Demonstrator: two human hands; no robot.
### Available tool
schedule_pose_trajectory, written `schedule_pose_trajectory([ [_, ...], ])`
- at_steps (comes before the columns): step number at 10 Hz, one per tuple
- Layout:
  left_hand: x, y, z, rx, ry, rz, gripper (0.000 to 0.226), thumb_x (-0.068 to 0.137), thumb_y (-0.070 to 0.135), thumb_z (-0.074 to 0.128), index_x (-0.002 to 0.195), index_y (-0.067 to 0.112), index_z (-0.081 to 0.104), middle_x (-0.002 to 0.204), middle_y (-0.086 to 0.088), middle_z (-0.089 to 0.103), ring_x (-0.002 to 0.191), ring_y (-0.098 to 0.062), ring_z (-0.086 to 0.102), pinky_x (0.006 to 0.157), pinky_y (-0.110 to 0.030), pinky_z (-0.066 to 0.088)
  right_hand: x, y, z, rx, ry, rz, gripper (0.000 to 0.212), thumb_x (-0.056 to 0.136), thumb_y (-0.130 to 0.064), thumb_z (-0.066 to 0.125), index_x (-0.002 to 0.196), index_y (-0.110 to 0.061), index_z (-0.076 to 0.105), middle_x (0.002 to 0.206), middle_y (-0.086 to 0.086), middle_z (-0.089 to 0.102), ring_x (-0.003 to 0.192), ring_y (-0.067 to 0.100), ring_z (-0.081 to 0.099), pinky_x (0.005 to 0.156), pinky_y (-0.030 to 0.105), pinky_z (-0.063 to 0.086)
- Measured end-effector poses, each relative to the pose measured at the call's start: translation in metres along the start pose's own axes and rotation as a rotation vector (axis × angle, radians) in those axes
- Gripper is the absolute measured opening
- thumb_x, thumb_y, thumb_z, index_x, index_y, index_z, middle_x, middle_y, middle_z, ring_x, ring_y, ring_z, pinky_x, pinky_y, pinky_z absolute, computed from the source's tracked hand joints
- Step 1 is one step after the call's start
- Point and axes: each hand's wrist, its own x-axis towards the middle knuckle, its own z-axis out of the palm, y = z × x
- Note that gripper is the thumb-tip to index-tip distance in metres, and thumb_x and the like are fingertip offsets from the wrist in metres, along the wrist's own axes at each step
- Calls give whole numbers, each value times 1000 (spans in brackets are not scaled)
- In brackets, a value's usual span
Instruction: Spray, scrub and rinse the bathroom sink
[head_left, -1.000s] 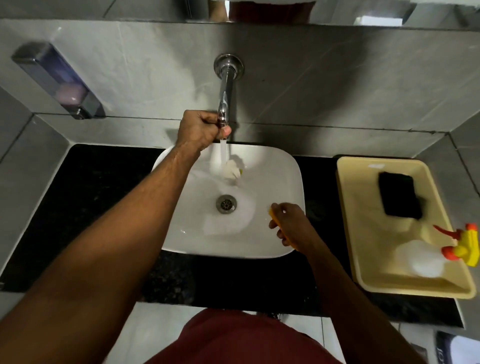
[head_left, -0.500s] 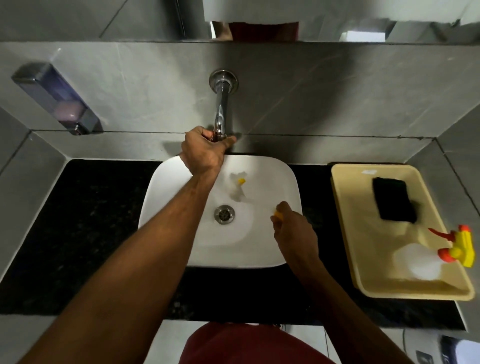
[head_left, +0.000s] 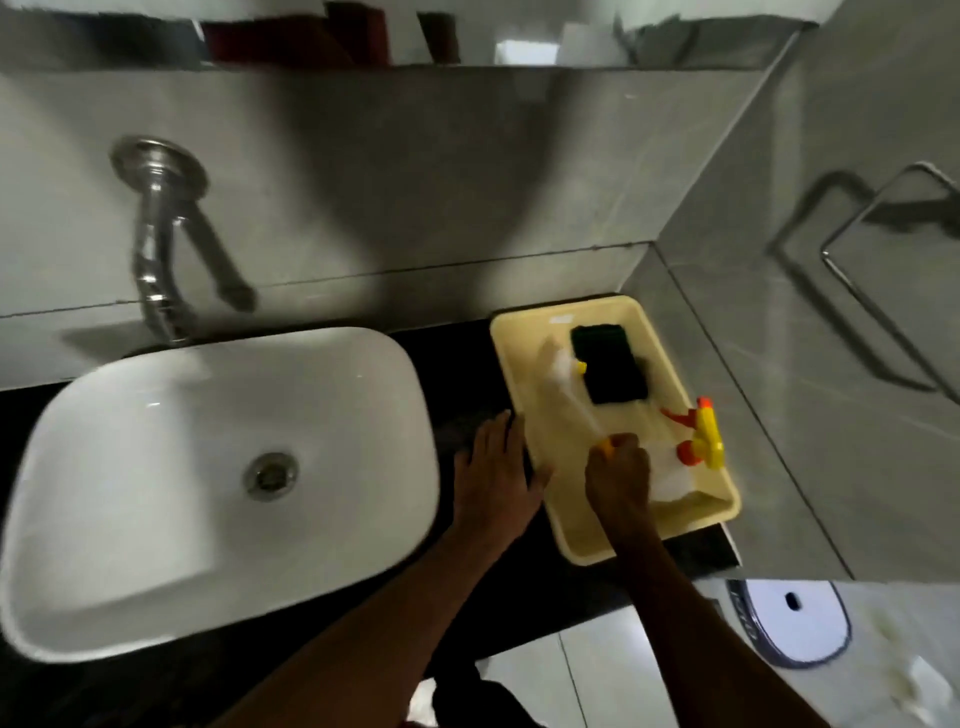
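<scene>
On the black counter (head_left: 457, 364) sits a white sink (head_left: 156, 467) with a shiny tap (head_left: 156, 270) on the grey wall above it. Beside the sink is a yellow tray (head_left: 524, 395). The right hand (head_left: 618, 478) is over the tray, closed tight around a brush (head_left: 566, 384) with a clear handle and white bristles. The left hand (head_left: 496, 478) lies flat and open on the counter, touching the tray's edge and holding nothing. A dark sponge (head_left: 610, 369) and a spray bottle (head_left: 696, 441) lie in the tray.

right hand (head_left: 618, 475) gripping brush (head_left: 569, 387) over tray (head_left: 519, 364), sink (head_left: 156, 415) beside
</scene>
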Motion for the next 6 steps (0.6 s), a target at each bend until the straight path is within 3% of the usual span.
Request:
schedule_pose_trajectory([
  [1,9,7,39,234,-241,117,79,92,53,37,156,13,14,165,-10,16,153,-30,9,117,-60,12,17,20,17,-50,-54,31,28,97,-16,51,118,2,51,118,25,55,105,42,57,82,40,43],
  [2,11,2,59,329,-388,84,80,88,50,20,156,12,2,167,-6,0,153,-24,-7,117,-59,-8,25,31,28,-179,-84,-7,23,95,-22,52,105,-2,56,107,18,61,96,37,61,72,32,39],
  [3,8,-2,64,328,-400,48,80,84,46,8,156,14,-1,167,-3,-4,153,-21,-9,115,-55,-16,33,35,37,-426,-155,-85,22,94,-29,53,101,-9,58,102,12,63,91,32,64,68,33,42],
  [4,11,0,57,300,-470,24,78,91,44,26,156,17,-5,166,0,-11,152,-20,-14,116,-55,-16,37,26,37,-607,-248,-158,23,95,-33,51,102,-14,62,100,6,66,88,26,65,68,33,50],
  [5,17,7,34,18,-670,-92,82,94,47,38,156,23,-10,166,3,-14,152,-21,-13,122,-49,-3,39,32,26,-661,-303,-265,37,97,-45,47,121,-20,60,119,3,64,110,25,60,88,35,48],
  [6,16,-1,-10,-87,-198,-61,72,100,52,27,156,17,-3,165,11,3,149,-9,-14,120,-23,9,39,14,2,-341,-36,-524,48,89,-62,49,118,-29,68,111,-6,71,103,15,65,81,30,51],
])
